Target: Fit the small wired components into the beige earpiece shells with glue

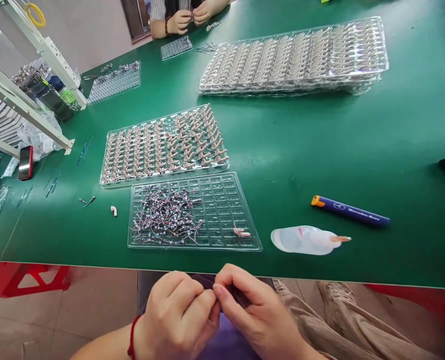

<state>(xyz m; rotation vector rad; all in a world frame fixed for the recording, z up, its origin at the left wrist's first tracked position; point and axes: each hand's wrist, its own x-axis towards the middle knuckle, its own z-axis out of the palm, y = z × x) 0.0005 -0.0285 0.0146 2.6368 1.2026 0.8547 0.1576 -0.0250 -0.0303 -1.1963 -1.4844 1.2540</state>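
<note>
My left hand (180, 312), with a red cord at the wrist, is closed, and its fingertips meet those of my right hand (252, 310) just below the table's front edge. My right hand is pinched, thumb against forefinger. Whatever lies between the fingers is hidden. Beyond them is a clear plastic tray (217, 197) holding a heap of small wired parts (165, 212). A pale pink earbud-like piece (242, 232) lies in its right side. Behind it, another clear tray (165, 172) carries rows of similar pale pink pieces (186, 142).
A squeeze bottle (301, 240) and a blue lighter-like stick (352, 211) lie to the right. Stacked filled trays (293, 60) stand farther back. A co-worker's hands (192, 16) are at the far edge. At left are a phone (26, 163) and a metal frame (23, 107).
</note>
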